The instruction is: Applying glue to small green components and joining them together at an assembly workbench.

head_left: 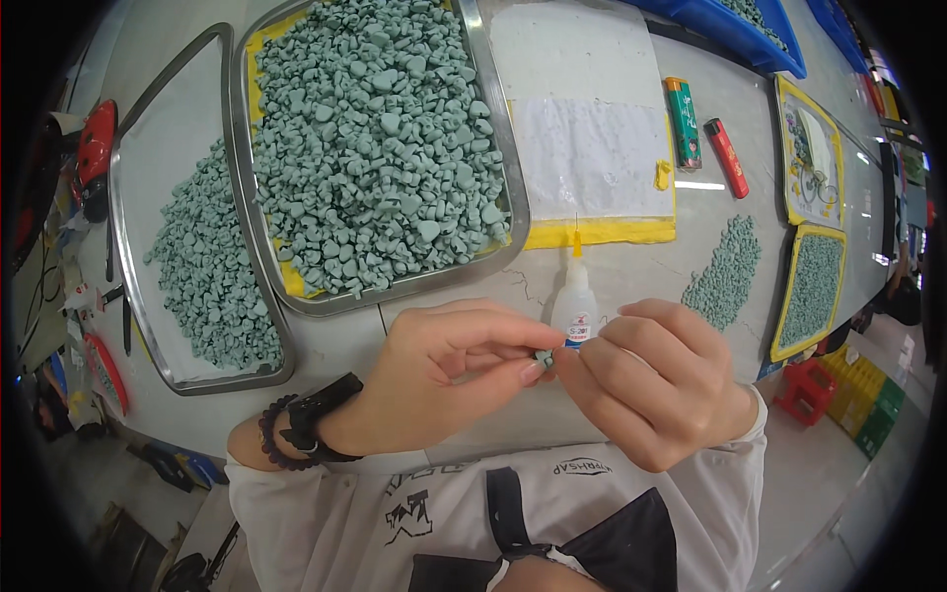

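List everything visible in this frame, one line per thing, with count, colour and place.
small stone piece: one, grey-green, pinched between both hands' fingertips
glue bottle: one, white with yellow nozzle, upright just behind the hands
metal trays: two, silver, left and centre, holding heaps of grey-green stones
white sheet on yellow cloth: one, right of the centre tray
lighters: two, green and red, right of the cloth
loose stone pile: one, grey-green, on the table at right
yellow-rimmed trays: two, far right
blue bins: top right
left hand: watch and bead bracelet on the wrist
right hand: white sleeve
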Tool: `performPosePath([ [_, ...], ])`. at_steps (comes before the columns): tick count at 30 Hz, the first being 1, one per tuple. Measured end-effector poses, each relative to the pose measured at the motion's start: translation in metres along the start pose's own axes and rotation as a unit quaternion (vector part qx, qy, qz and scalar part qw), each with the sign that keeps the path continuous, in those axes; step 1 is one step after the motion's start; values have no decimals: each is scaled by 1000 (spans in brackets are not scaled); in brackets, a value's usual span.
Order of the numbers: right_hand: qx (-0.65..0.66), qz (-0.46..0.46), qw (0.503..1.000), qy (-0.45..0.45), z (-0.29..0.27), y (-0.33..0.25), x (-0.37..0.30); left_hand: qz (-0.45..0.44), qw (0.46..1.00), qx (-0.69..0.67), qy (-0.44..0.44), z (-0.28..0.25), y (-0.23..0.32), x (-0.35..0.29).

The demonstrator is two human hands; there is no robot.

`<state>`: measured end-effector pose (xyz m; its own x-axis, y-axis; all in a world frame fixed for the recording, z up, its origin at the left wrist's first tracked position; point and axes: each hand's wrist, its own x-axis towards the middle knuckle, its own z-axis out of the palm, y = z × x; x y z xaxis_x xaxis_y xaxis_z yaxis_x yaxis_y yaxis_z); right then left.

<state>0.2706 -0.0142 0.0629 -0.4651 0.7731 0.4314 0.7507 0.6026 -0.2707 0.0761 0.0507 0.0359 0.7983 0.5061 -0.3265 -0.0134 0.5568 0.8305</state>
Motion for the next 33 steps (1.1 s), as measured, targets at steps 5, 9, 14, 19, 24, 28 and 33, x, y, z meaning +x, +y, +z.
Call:
performPosePath([
  [5, 0, -1, 1000, -30, -3, -2, 0, 13, 999, 33, 5, 1, 1, -1],
  [9, 24, 6, 999, -33, -3, -4, 0, 42, 998, 51, -2, -1, -4, 0],
  [14, 118, 54, 991, 4, -3, 6, 3, 109, 993, 47, 4, -2, 3, -2],
  [19, 218, 107, 970, 36, -2, 8, 3, 181, 973, 140, -26, -5, 6, -2],
  [24, 276, 127, 952, 33, -1, 10, 4, 188, 971, 146, -27, -5, 9, -3],
  [28, 297, 146, 943, 39, 9, 13, 2, 216, 965, 151, -5, -6, 0, 0],
  [33, 273, 138, 950, 64, 10, 13, 1, 169, 985, 5, 17, 0, -4, 0],
])
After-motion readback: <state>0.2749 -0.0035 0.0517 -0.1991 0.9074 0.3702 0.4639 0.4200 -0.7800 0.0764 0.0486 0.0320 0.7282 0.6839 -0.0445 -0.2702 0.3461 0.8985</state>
